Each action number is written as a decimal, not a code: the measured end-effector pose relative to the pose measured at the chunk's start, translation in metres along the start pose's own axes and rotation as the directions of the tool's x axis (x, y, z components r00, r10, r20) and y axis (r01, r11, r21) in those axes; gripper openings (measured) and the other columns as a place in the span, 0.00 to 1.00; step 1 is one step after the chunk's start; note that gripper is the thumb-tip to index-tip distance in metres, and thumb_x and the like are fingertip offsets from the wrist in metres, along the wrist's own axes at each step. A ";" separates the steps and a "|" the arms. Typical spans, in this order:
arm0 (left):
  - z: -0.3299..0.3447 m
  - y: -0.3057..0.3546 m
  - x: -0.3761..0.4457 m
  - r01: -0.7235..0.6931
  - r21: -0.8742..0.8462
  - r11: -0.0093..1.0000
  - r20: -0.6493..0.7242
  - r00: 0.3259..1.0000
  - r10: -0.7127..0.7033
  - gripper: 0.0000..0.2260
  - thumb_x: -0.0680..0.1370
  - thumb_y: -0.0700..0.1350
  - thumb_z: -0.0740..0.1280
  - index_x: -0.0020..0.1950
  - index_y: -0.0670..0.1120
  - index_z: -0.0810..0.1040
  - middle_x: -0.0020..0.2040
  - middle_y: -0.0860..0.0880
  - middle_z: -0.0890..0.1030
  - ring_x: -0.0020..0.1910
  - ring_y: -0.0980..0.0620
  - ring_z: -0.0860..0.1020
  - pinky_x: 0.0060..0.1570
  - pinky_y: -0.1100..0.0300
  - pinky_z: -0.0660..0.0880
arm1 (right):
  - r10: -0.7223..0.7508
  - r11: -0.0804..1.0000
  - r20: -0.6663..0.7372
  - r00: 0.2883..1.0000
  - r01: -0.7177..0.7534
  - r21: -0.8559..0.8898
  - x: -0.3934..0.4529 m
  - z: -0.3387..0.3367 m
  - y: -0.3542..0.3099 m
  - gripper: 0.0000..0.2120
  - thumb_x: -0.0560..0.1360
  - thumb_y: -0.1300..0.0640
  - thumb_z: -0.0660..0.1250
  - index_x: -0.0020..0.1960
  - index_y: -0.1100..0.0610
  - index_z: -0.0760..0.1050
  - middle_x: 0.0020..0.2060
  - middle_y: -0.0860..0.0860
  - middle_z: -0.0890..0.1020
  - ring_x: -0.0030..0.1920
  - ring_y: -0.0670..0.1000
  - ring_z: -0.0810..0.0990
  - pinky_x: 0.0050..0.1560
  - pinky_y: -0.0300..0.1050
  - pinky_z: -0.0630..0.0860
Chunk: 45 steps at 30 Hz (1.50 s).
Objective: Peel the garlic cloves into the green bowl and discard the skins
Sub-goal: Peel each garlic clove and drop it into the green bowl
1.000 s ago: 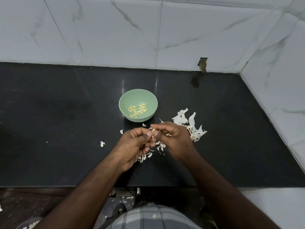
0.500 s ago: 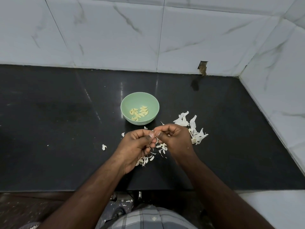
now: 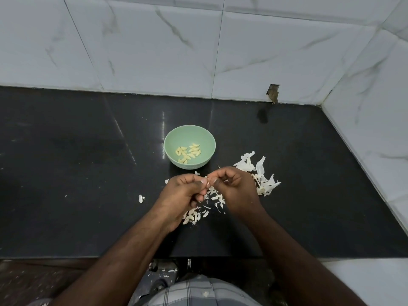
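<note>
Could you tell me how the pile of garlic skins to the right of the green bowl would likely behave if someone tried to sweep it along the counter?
The garlic skins look thin, curled and papery, so probably very light and floppy. They lie loose on the glossy black counter, so likely to scatter rather than slide together.

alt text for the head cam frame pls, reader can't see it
A person's left hand and right hand pinch a garlic clove between their fingertips above a black countertop. Just beyond sits a green bowl holding peeled cloves, with white garlic skins scattered around the hands.
</note>
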<state>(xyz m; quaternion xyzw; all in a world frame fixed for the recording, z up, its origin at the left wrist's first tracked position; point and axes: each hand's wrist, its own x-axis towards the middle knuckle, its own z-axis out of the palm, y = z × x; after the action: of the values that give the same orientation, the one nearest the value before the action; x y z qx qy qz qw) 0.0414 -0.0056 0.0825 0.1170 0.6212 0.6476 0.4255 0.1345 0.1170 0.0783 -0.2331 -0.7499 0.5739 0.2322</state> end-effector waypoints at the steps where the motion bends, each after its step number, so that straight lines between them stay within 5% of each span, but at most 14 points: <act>1: 0.000 -0.002 0.001 -0.089 0.115 0.989 -0.046 0.994 0.095 0.07 0.79 0.37 0.68 0.42 0.42 0.81 0.33 0.44 0.77 0.31 0.53 0.74 0.30 0.64 0.69 | 0.061 0.998 -0.006 0.998 -0.061 0.009 0.001 0.001 -0.001 0.11 0.74 0.67 0.71 0.39 0.53 0.82 0.32 0.47 0.83 0.36 0.44 0.81 0.42 0.39 0.77; 4: -0.001 -0.009 0.003 -0.286 0.447 0.848 -0.104 0.924 0.367 0.05 0.76 0.41 0.73 0.42 0.49 0.84 0.36 0.47 0.83 0.36 0.53 0.79 0.39 0.59 0.75 | 0.256 0.956 -0.016 0.967 -0.251 0.153 0.003 0.005 -0.002 0.10 0.75 0.66 0.70 0.37 0.56 0.81 0.30 0.52 0.80 0.32 0.47 0.75 0.39 0.43 0.75; 9: -0.001 -0.012 -0.001 -0.395 0.570 0.721 -0.076 0.848 0.525 0.06 0.76 0.43 0.74 0.45 0.54 0.86 0.40 0.55 0.84 0.42 0.54 0.82 0.41 0.61 0.76 | 0.461 0.812 0.063 0.885 -0.449 0.372 0.004 0.003 -0.009 0.05 0.76 0.66 0.69 0.41 0.63 0.80 0.35 0.59 0.79 0.34 0.52 0.73 0.36 0.43 0.72; 16: -0.002 -0.011 0.004 -0.286 0.221 0.932 -0.074 0.948 0.308 0.05 0.78 0.38 0.71 0.44 0.45 0.84 0.35 0.39 0.80 0.33 0.53 0.76 0.37 0.63 0.73 | 0.335 0.871 0.095 0.937 -0.347 0.347 0.004 -0.002 -0.010 0.09 0.77 0.68 0.67 0.40 0.60 0.81 0.33 0.54 0.80 0.35 0.50 0.75 0.36 0.41 0.73; 24: -0.002 -0.007 -0.001 0.018 -0.133 0.991 0.040 0.999 -0.013 0.05 0.81 0.38 0.66 0.47 0.43 0.81 0.37 0.48 0.81 0.33 0.56 0.77 0.32 0.66 0.70 | 0.335 0.863 0.204 0.920 -0.386 0.327 0.007 -0.014 -0.008 0.08 0.80 0.66 0.64 0.44 0.61 0.78 0.35 0.53 0.81 0.37 0.49 0.79 0.38 0.41 0.76; 31: -0.002 -0.010 -0.001 -0.105 0.047 0.993 -0.016 0.994 0.106 0.04 0.79 0.38 0.69 0.45 0.42 0.83 0.37 0.48 0.82 0.33 0.56 0.77 0.34 0.65 0.71 | 0.124 0.989 0.177 0.976 -0.136 0.057 0.006 -0.021 -0.013 0.06 0.76 0.67 0.70 0.50 0.58 0.83 0.36 0.50 0.83 0.35 0.41 0.80 0.37 0.34 0.75; 37: -0.002 -0.015 0.000 -0.234 0.131 0.963 -0.029 0.970 0.240 0.04 0.77 0.37 0.72 0.50 0.39 0.84 0.35 0.45 0.82 0.36 0.53 0.78 0.41 0.60 0.74 | 0.375 0.907 0.168 0.912 -0.398 0.138 0.007 -0.013 -0.012 0.08 0.81 0.66 0.63 0.45 0.61 0.78 0.33 0.55 0.79 0.29 0.46 0.75 0.32 0.38 0.73; 45: -0.005 -0.020 0.003 -0.254 0.165 0.953 -0.012 0.966 0.260 0.03 0.78 0.38 0.72 0.49 0.41 0.84 0.36 0.44 0.83 0.37 0.52 0.79 0.43 0.61 0.76 | 0.222 0.964 0.186 0.957 -0.244 0.108 0.004 -0.018 -0.011 0.07 0.80 0.62 0.66 0.53 0.56 0.83 0.37 0.50 0.84 0.37 0.47 0.80 0.36 0.38 0.77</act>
<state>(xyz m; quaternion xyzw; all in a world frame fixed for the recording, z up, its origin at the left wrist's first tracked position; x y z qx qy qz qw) 0.0446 -0.0093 0.0626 0.2200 0.6582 0.6469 0.3161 0.1414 0.1308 0.0938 -0.2539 -0.6957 0.6626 0.1118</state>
